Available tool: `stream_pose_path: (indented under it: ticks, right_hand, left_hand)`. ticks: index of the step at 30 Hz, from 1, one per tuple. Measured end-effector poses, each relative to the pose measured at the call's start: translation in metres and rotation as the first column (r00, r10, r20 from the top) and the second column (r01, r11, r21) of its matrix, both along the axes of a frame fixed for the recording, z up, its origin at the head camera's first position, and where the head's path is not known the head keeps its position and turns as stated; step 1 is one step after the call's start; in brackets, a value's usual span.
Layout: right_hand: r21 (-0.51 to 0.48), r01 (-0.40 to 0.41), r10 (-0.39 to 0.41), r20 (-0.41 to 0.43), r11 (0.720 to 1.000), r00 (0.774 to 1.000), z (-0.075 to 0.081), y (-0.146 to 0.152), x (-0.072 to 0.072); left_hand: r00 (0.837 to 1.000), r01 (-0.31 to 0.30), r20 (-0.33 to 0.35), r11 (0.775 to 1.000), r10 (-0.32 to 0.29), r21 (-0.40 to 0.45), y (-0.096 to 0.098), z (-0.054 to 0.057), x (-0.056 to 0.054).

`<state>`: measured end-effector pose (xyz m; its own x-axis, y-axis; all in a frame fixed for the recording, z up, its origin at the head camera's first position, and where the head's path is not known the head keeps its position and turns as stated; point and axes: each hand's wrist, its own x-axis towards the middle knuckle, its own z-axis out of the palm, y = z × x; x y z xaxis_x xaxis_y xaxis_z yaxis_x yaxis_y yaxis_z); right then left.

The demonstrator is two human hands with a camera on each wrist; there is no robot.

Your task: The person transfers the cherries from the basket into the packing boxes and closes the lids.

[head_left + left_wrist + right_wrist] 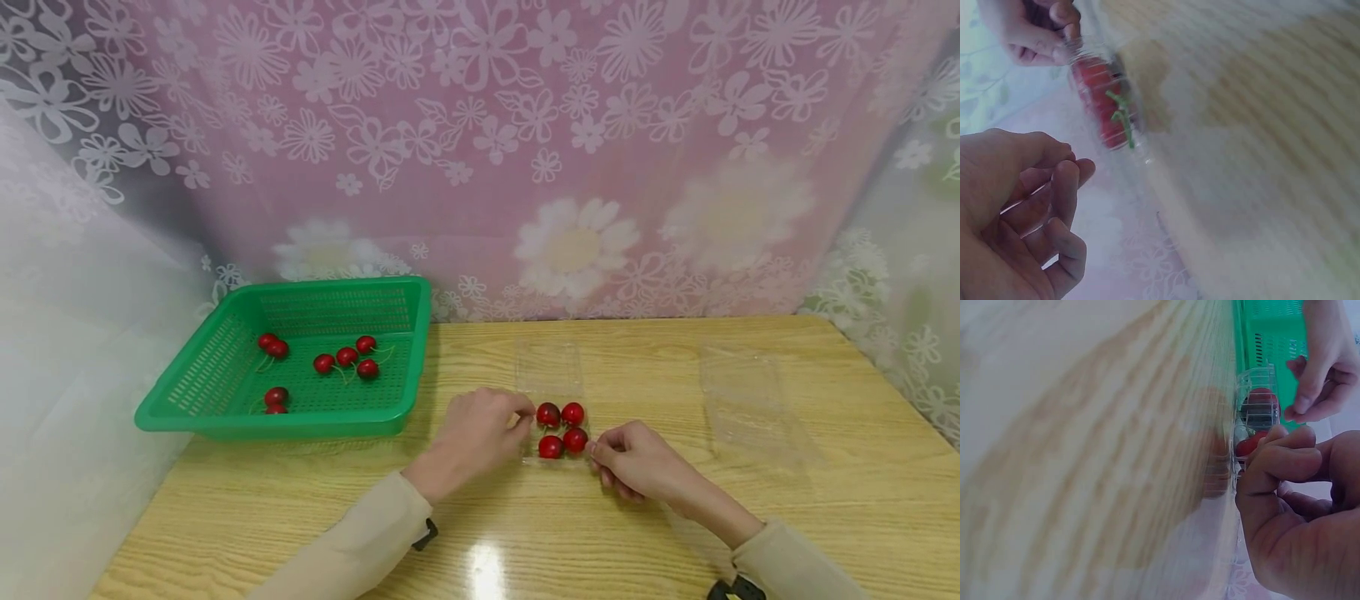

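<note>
A small clear plastic box (531, 454) holds several red cherries (551, 447), with its transparent lid (549, 367) folded back behind it on the table. My left hand (480, 429) is at the box's left side. In the left wrist view, the left hand (1029, 206) has loosely bent fingers, thumb and forefinger close together, and nothing visible between them. On the other side, my right hand (641, 462) pinches the box's right edge between thumb and fingers. Green stems (1124, 115) show through the box wall. In the right wrist view, the right hand (1297, 500) partly hides the box.
A green plastic basket (300, 425) stands at the left with several more cherries (347, 357) lying in it. Another clear plastic box (750, 400) lies on the right of the wooden table (465, 517). A pink flowered curtain (480, 167) hangs behind the table.
</note>
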<state>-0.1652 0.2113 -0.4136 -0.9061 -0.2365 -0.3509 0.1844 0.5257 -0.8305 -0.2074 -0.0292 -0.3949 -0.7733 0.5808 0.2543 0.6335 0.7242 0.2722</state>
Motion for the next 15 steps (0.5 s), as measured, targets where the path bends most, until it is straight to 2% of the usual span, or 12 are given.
stream_pose_path:
  ticks: [4,7,11,15]
  right_hand:
    - [0.002,-0.001,0.001,-0.004,1.0,1.0,0.0,0.0,0.0]
    - [0.005,-0.001,0.001,-0.01,1.0,1.0,0.001,0.0,0.0]
    - [0.007,0.001,-0.001,-0.009,1.0,1.0,0.001,0.0,0.001]
    - [0.004,0.002,-0.002,-0.004,1.0,1.0,0.002,-0.001,0.001]
  left_hand:
    - [1.0,0.014,0.013,0.999,-0.015,0.05,-0.006,0.011,0.005]
    - [0.999,0.036,-0.007,0.997,-0.036,0.066,-0.011,0.019,0.008]
    - [0.993,0.051,-0.111,0.997,-0.043,0.066,-0.022,0.027,0.01]
    - [0.985,0.042,-0.173,0.994,-0.024,0.101,-0.039,0.032,0.011]
